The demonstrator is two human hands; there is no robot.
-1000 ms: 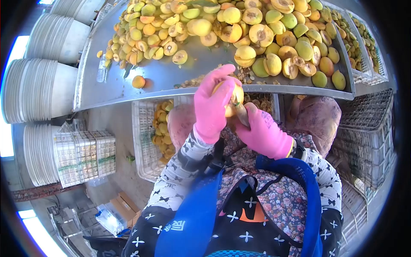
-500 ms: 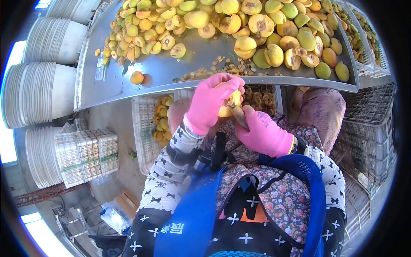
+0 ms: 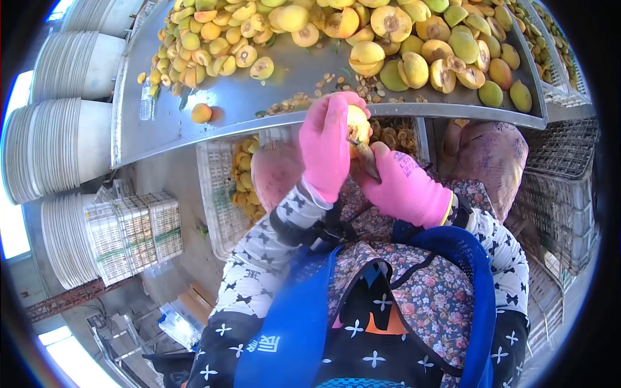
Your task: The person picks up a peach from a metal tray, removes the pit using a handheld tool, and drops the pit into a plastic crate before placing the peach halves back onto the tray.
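My left hand (image 3: 328, 145), in a pink glove, is closed around a yellow peach half (image 3: 358, 124) with its brown pit hollow facing right. My right hand (image 3: 409, 189), also gloved in pink, grips a short greyish tool (image 3: 367, 160), its tip at the cut face of the fruit. The tool looks like a small pitting knife, but its working end is mostly hidden. Just beyond my hands, loose peach pits (image 3: 310, 100) are scattered along the near edge of the metal table (image 3: 259, 132).
Halved and whole peaches (image 3: 446, 48) are heaped across the table. A single peach (image 3: 201, 114) and a clear bottle (image 3: 147, 103) lie at left. Below the rim, a white crate (image 3: 217, 194) contains peach pieces. Stacked basins (image 3: 58, 145) stand left; grey crates (image 3: 550, 200) stand right.
The peach half has turned slightly in my left hand, showing more of its cut face. Both hands stay close together, with the tool still against the fruit. The view has shifted a little.
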